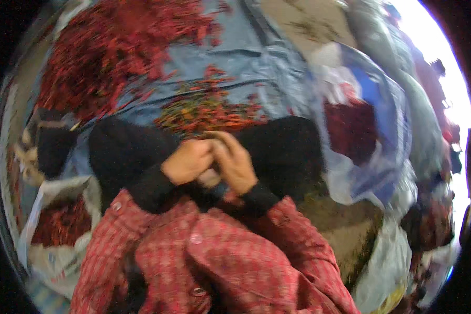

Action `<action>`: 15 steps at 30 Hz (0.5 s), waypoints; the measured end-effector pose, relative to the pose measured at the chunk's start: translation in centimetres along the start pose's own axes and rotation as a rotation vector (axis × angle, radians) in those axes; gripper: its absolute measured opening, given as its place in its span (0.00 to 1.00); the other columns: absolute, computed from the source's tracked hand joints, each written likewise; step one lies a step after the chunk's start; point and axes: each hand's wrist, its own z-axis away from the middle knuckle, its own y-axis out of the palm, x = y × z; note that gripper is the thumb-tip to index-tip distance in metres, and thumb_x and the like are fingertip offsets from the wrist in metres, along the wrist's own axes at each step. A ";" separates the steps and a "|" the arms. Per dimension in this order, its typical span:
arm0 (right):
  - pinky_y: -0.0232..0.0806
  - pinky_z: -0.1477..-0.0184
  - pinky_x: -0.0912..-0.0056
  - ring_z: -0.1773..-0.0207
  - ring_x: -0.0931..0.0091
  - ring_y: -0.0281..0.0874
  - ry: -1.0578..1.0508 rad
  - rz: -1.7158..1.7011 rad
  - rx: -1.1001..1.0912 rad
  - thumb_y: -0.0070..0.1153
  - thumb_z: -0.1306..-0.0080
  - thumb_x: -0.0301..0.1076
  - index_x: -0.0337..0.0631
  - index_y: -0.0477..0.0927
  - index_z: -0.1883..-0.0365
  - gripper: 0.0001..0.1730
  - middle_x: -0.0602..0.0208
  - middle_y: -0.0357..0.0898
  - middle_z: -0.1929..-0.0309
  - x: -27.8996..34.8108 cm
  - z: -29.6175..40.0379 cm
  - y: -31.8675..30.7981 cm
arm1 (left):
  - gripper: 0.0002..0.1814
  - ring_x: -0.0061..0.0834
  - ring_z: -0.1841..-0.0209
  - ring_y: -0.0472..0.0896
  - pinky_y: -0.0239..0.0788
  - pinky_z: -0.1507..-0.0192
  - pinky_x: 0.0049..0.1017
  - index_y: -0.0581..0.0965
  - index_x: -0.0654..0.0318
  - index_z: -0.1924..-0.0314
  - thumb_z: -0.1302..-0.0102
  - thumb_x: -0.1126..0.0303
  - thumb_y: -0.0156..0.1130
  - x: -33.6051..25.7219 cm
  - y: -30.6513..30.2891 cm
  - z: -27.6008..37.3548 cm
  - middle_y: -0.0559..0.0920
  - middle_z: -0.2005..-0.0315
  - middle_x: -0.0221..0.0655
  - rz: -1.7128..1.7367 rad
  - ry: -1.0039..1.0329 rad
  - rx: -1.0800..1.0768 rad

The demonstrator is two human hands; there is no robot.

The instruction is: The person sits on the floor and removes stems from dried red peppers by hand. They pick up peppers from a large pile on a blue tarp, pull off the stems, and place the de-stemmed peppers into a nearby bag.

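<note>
My left hand [189, 161] and my right hand [235, 163] meet over my lap, between my dark-clad knees. The left fingers are curled, and those of the right lie bent against them. Motion blur hides whether anything small is held between them. Just beyond the hands lies a small pile of orange, red and greenish chilli peppers [208, 112], apparently with stems. It rests on a blue-grey plastic sheet [235, 59]. Farther off to the left spreads a large heap of red chilli peppers [110, 51] on the same sheet.
At my left stands an open white woven sack [59, 259] with red chillies inside. A blue and clear plastic bag [392, 129] on my right holds dark red contents [351, 129]. Pale full sacks [416, 102] line the right side. Some white plastic [388, 255] lies near my right elbow.
</note>
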 end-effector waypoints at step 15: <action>0.60 0.69 0.80 0.72 0.82 0.63 0.151 -0.001 0.349 0.41 0.34 0.32 0.34 0.68 0.63 0.09 0.69 0.67 0.75 -0.5 -0.2 -0.2 | 0.08 0.28 0.61 0.75 0.65 0.58 0.23 0.74 0.66 0.62 0.41 0.71 0.53 0.4 -1.8 2.2 0.76 0.66 0.36 0.170 -0.004 -0.194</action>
